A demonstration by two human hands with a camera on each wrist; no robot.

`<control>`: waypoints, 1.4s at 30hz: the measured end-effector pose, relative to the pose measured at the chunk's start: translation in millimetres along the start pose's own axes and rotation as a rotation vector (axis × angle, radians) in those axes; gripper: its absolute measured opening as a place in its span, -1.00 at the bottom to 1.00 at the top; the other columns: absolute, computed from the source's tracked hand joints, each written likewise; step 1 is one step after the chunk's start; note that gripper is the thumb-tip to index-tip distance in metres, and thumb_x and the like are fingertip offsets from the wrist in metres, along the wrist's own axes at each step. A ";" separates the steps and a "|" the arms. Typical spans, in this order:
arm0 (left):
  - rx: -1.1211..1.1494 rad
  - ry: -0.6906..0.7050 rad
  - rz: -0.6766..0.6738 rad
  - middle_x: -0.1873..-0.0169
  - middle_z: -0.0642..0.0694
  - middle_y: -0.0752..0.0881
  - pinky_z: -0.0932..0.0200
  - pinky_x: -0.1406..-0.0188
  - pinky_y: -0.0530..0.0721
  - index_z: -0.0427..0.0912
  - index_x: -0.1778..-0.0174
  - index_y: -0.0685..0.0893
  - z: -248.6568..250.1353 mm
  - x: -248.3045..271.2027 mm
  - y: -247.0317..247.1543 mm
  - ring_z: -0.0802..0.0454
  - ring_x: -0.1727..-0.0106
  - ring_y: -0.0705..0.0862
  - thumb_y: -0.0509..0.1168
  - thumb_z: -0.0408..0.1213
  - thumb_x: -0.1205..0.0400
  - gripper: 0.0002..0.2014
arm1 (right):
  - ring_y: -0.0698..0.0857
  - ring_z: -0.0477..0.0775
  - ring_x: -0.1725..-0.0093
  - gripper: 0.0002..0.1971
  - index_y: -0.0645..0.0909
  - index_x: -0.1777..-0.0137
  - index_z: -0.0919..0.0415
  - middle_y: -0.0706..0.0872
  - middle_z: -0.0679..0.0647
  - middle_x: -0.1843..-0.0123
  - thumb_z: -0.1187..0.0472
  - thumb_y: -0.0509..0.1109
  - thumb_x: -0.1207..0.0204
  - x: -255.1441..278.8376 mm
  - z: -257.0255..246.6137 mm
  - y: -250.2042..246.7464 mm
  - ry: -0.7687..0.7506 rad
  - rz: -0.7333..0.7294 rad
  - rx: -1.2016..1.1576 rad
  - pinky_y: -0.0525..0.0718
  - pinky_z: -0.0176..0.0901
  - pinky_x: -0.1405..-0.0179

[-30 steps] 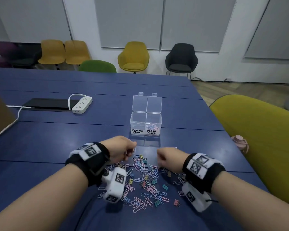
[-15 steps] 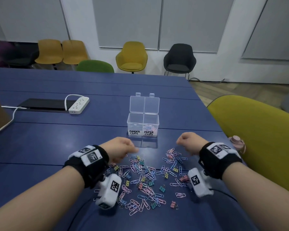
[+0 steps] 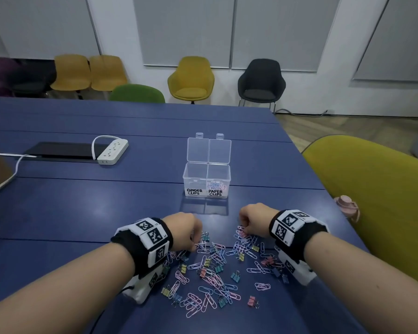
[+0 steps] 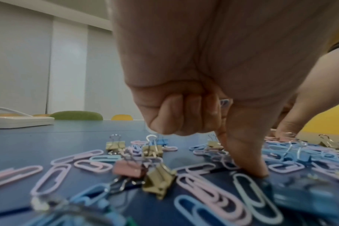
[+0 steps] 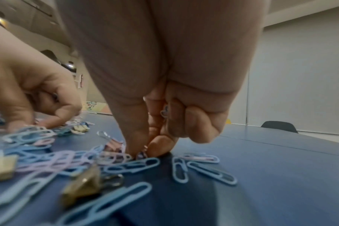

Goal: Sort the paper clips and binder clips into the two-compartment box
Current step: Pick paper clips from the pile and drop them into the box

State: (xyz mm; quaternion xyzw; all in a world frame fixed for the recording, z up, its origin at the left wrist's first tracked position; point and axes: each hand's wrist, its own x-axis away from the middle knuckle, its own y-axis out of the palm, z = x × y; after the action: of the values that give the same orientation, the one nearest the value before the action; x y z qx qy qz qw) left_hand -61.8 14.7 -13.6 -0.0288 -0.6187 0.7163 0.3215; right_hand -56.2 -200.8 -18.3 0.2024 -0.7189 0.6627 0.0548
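A clear two-compartment box (image 3: 206, 179) stands open, labelled BINDER CLIPS on the left and PAPER CLIPS on the right. Several paper clips (image 3: 216, 185) lie in the right compartment. A mixed pile of pastel paper clips (image 3: 215, 278) and small binder clips (image 3: 235, 276) is spread on the blue table in front of me. My left hand (image 3: 186, 231) is down on the pile's far left edge, its fingers (image 4: 176, 116) curled round a paper clip (image 4: 224, 102), its thumb tip on the table. At the pile's far right edge, my right hand (image 3: 252, 219) pinches a paper clip (image 5: 141, 154) and holds another (image 5: 164, 112) in its curled fingers.
A white power strip (image 3: 112, 151) and a black tablet (image 3: 60, 150) lie at the back left. A yellow chair (image 3: 372, 194) stands close on the right, with a pink bottle (image 3: 346, 203) by the table edge. More chairs line the far wall.
My right hand rose to the right off the pile's middle, then came back down on its far right edge. The left hand sank slightly onto the pile's left edge.
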 end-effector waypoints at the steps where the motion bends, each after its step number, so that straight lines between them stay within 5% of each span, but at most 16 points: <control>1: -0.011 0.005 -0.004 0.40 0.16 0.56 0.20 0.15 0.55 0.01 0.32 0.57 -0.2 -0.2 0.0 0.06 0.20 0.58 0.45 -0.29 -0.47 -0.82 | 0.55 0.08 0.08 -0.79 0.44 0.31 0.06 0.68 0.11 0.05 0.28 0.37 -0.50 1.4 -1.2 1.9 -0.001 -0.016 -0.004 0.46 -0.21 0.13; 4: -0.024 0.008 -0.008 0.33 0.09 0.66 0.18 0.14 0.61 0.00 0.40 0.54 -0.1 0.2 0.3 0.05 0.20 0.62 0.34 -0.34 -0.52 -0.78 | 0.57 0.08 0.11 -0.75 0.42 0.35 0.03 0.62 0.03 0.12 0.30 0.35 -0.48 6.9 -6.1 6.3 -0.020 -0.042 -0.024 0.47 -0.20 0.16; 12: 0.067 -0.040 -0.024 0.18 0.03 0.66 0.19 0.16 0.61 -0.04 0.16 0.59 -1.1 9.3 -10.0 0.07 0.20 0.59 0.25 -0.21 -0.61 -0.95 | 0.59 0.02 0.22 -0.71 0.44 0.40 0.00 0.63 -0.04 0.26 0.32 0.42 -0.43 15.3 -12.5 7.5 -0.056 0.010 -0.131 0.53 -0.23 0.22; 14: 0.352 -0.085 -0.040 0.31 0.03 0.59 0.23 0.38 0.54 -0.05 0.21 0.56 -8.6 13.8 -15.0 0.10 0.36 0.52 0.26 -0.21 -0.59 -0.93 | 0.57 -0.07 0.34 -0.78 0.51 0.34 0.00 0.60 -0.12 0.35 0.24 0.48 -0.43 18.9 -5.0 4.9 -0.035 0.023 -0.341 0.53 -0.29 0.33; 17: 1.177 -0.142 -0.064 0.49 -0.05 0.31 0.23 0.54 0.18 -0.18 0.41 0.42 -18.7 20.8 -16.5 0.07 0.53 0.23 0.15 -0.30 -0.42 -0.90 | 0.42 -0.08 0.46 -0.88 0.63 0.14 0.10 0.55 -0.03 0.39 0.33 0.36 -0.56 26.5 6.7 3.4 -0.044 -0.009 -1.004 0.42 -0.33 0.57; 21: 1.807 -0.065 -0.150 0.52 -0.08 0.26 0.23 0.59 0.21 -0.18 0.49 0.32 -26.3 23.8 -13.9 0.04 0.54 0.21 -0.03 -0.33 -0.34 -0.90 | 0.35 -0.11 0.54 -0.82 0.52 0.16 0.22 0.41 0.00 0.43 0.42 0.15 -0.60 34.4 18.3 3.6 -0.043 0.023 -1.822 0.32 -0.32 0.59; 23: 1.968 -0.016 -0.125 0.51 -0.10 0.28 0.23 0.61 0.26 -0.20 0.51 0.33 -23.1 23.6 -8.3 0.02 0.52 0.25 -0.02 -0.31 -0.28 -0.92 | 0.39 -0.07 0.56 -0.92 0.47 0.23 0.21 0.38 0.01 0.47 0.39 0.26 -0.41 36.0 24.1 6.3 -0.038 0.051 -2.056 0.38 -0.29 0.61; 26: 2.089 0.022 -0.090 0.47 -0.13 0.37 0.27 0.64 0.27 -0.25 0.48 0.41 -15.6 19.6 0.8 0.01 0.52 0.34 -0.02 -0.30 -0.29 -0.86 | 0.42 -0.01 0.56 -0.68 0.50 0.37 0.23 0.41 0.06 0.47 0.31 0.56 0.09 41.5 30.9 11.7 -0.006 0.076 -2.265 0.38 -0.25 0.66; 27: 2.101 0.009 -0.083 0.46 -0.14 0.39 0.29 0.64 0.25 -0.26 0.46 0.43 -13.4 17.4 2.4 0.01 0.53 0.35 0.00 -0.29 -0.33 -0.84 | 0.40 -0.01 0.56 -0.70 0.50 0.42 0.23 0.40 0.07 0.47 0.25 0.57 0.08 43.2 32.5 12.3 0.030 0.080 -2.280 0.33 -0.26 0.67; 32: 1.933 -0.212 -0.076 0.52 -0.07 0.46 0.39 0.79 0.17 -0.20 0.41 0.45 -2.4 6.6 6.5 0.13 0.64 0.34 0.07 -0.17 -0.68 -0.66 | 0.29 -0.13 0.66 -0.69 0.50 0.30 0.22 0.41 -0.01 0.53 0.12 0.15 -0.65 48.8 41.4 15.7 0.261 0.090 -2.008 0.11 -0.37 0.74; 36: 1.791 -0.313 -0.141 0.63 0.01 0.36 0.39 0.82 0.14 -0.17 0.34 0.43 0.9 4.0 7.6 0.15 0.66 0.31 0.06 -0.27 -0.70 -0.73 | 0.16 -0.16 0.67 -0.81 0.57 0.08 0.26 0.28 -0.07 0.58 0.29 0.12 -0.64 55.8 44.9 17.3 0.312 0.087 -1.573 0.09 -0.42 0.75; 39: 1.743 -0.358 -0.169 0.64 0.03 0.30 0.38 0.85 0.13 -0.19 0.21 0.46 2.7 4.6 4.9 0.16 0.67 0.27 0.06 -0.33 -0.70 -0.82 | 0.12 -0.14 0.67 -0.81 0.58 0.12 0.23 0.24 -0.05 0.56 0.30 0.14 -0.60 61.8 49.5 14.5 0.365 0.068 -1.396 0.05 -0.43 0.70; 42: 1.538 -0.331 -0.117 0.63 0.04 0.30 0.38 0.79 0.08 -0.22 0.12 0.53 12.0 6.2 3.0 0.18 0.66 0.21 0.05 -0.35 -0.71 -0.82 | 0.19 -0.05 0.66 -0.83 0.60 0.25 0.21 0.28 0.04 0.51 0.21 0.29 -0.54 71.5 52.5 5.4 0.396 0.085 -0.881 0.13 -0.37 0.69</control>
State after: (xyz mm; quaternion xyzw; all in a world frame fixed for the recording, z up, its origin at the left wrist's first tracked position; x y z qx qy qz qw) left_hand -73.2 7.3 -11.4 0.3414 0.0101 0.9200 0.1921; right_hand -113.5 -267.4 -4.6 0.0002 -0.9146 0.3225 0.2440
